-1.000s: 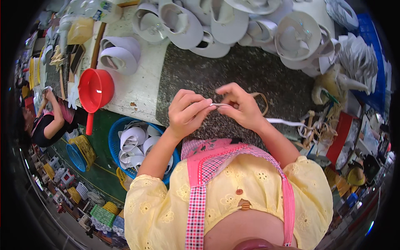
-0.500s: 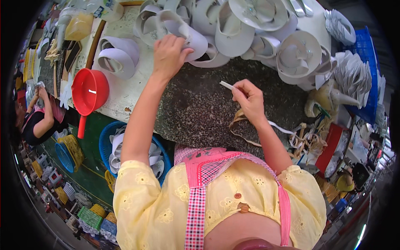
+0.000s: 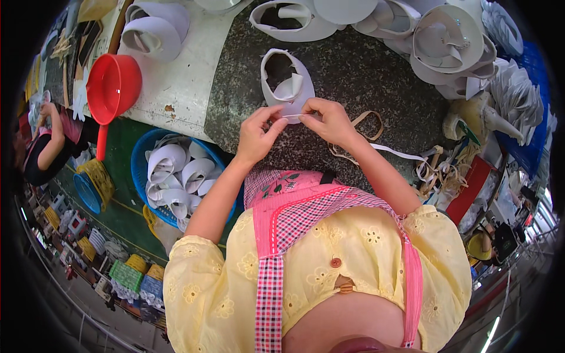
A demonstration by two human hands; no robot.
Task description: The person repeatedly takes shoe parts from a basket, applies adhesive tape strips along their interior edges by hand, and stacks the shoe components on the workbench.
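Dark speckled stone worktop (image 3: pixel 365 70): now bears one white curved foam visor piece (image 3: pixel 287 82), brought from the far heap. Left hand (image 3: pixel 257 134) and right hand (image 3: pixel 328 120): rejoined, both pinching its near edge; stitching-on can resume.

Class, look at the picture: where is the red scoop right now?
In the head view the red scoop sits at the upper left, on the pale table, above the blue basket of white curved pieces.
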